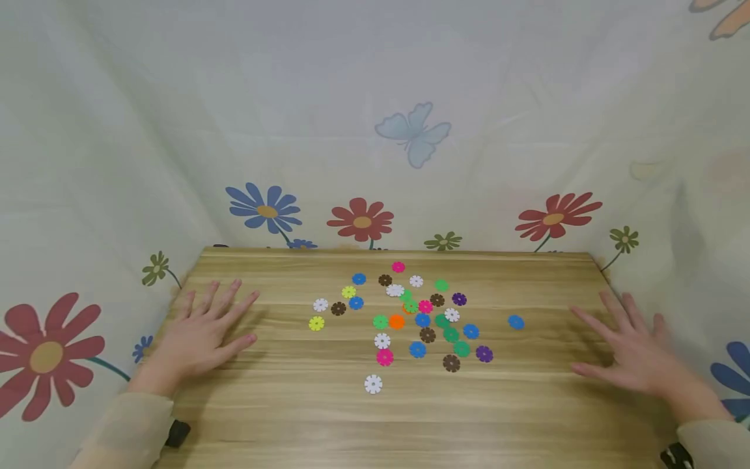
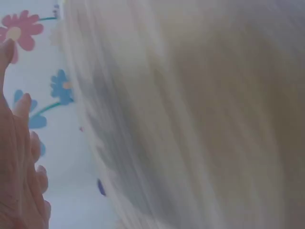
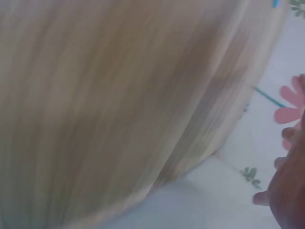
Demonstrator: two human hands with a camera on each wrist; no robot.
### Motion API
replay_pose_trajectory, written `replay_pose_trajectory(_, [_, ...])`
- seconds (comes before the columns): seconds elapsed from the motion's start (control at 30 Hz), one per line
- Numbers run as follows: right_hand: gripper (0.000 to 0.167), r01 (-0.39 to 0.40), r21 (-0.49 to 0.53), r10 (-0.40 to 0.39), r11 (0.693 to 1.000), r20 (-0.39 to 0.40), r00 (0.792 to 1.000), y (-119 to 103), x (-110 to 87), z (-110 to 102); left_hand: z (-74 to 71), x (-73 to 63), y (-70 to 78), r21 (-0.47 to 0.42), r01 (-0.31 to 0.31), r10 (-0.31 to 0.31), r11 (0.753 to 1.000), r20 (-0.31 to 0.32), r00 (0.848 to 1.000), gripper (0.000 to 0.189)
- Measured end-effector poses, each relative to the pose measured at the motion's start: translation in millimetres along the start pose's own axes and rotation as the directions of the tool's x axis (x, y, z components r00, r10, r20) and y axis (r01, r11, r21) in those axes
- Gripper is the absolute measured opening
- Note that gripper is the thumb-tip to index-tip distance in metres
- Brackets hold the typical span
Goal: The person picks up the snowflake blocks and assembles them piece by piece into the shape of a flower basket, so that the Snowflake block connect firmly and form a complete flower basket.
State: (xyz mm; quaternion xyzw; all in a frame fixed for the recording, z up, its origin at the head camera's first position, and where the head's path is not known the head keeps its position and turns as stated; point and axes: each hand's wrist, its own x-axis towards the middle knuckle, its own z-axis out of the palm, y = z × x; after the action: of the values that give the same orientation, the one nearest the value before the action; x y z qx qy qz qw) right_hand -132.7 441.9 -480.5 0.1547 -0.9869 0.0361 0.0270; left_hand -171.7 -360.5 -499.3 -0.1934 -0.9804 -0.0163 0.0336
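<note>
Several notched plastic discs lie loosely spread over the middle of a wooden table (image 1: 281,404). Among them are an orange disc (image 1: 397,322), a white disc (image 1: 373,384) nearest the front, a yellow disc (image 1: 316,323) at the left and a blue disc (image 1: 516,322) at the right. Some overlap near the centre. My left hand (image 1: 196,335) is over the table's left side with fingers spread, holding nothing. On the other side my right hand (image 1: 629,348) is spread the same way, with nothing in it. Both hands are apart from the discs.
A pale cloth printed with flowers and a butterfly (image 1: 415,133) hangs behind the table and along both sides. The table's far edge (image 1: 469,252) meets the cloth. Dark straps (image 1: 178,433) show at the wrists.
</note>
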Motion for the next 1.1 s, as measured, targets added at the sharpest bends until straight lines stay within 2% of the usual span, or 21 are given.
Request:
replay_pose_trajectory(0.13, [0.111, -0.025, 0.115, 0.025, 0.993, -0.003, 1.000, -26, 20.3, 4, -1.9, 18.2, 27.2, -0.036, 0.005, -0.004, 0.999, 0.015, 1.000, 0.085])
replay_pose_trajectory(0.27, [0.111, -0.004, 0.215, 0.017, 0.977, -0.058, 0.998, -64, 49.9, 15, -2.7, 43.4, 66.6, -0.075, -0.009, 0.011, 0.997, 0.035, 0.999, 0.085])
replay_pose_trajectory(0.33, [0.109, 0.021, 0.259, 0.003, 0.966, -0.090, 0.996, -84, 63.3, 21, -0.7, 55.9, 87.4, -0.104, -0.025, 0.028, 0.994, 0.022, 0.999, 0.086])
replay_pose_trajectory(0.47, [0.096, 0.072, 0.404, -0.024, 0.912, -0.123, 0.992, -122, 83.0, 30, 5.5, 79.0, 127.6, -0.158, -0.058, 0.056, 0.986, -0.016, 0.998, 0.086])
replay_pose_trajectory(0.57, [0.076, 0.109, 0.505, -0.038, 0.856, -0.148, 0.988, -146, 95.2, 35, 9.2, 94.3, 151.9, -0.204, -0.080, 0.070, 0.976, -0.054, 0.996, 0.083])
replay_pose_trajectory(0.67, [0.053, 0.123, 0.575, -0.039, 0.809, -0.156, 0.987, -165, 106.1, 41, 14.1, 107.3, 169.5, -0.250, -0.073, 0.055, 0.965, -0.078, 0.995, 0.074])
replay_pose_trajectory(0.77, [0.037, 0.115, 0.628, -0.037, 0.770, -0.135, 0.990, -181, 114.2, 49, 20.8, 117.9, 183.4, -0.309, -0.055, 0.035, 0.950, -0.072, 0.997, 0.063])
replay_pose_trajectory(0.87, [0.032, 0.083, 0.667, -0.030, 0.741, -0.091, 0.995, -196, 120.3, 56, 26.2, 125.6, 196.2, -0.381, -0.060, 0.035, 0.923, -0.072, 0.997, 0.053])
replay_pose_trajectory(1.0, [0.031, 0.039, 0.734, -0.013, 0.678, -0.042, 0.999, -211, 125.4, 63, 33.0, 130.4, 210.2, -0.478, -0.054, 0.032, 0.877, -0.053, 0.998, 0.045])
replay_pose_trajectory(1.1, [0.032, 0.026, 0.767, 0.010, 0.641, -0.043, 0.999, -217, 129.5, 69, 37.1, 132.3, 216.4, -0.524, -0.039, 0.032, 0.851, -0.023, 0.999, 0.044])
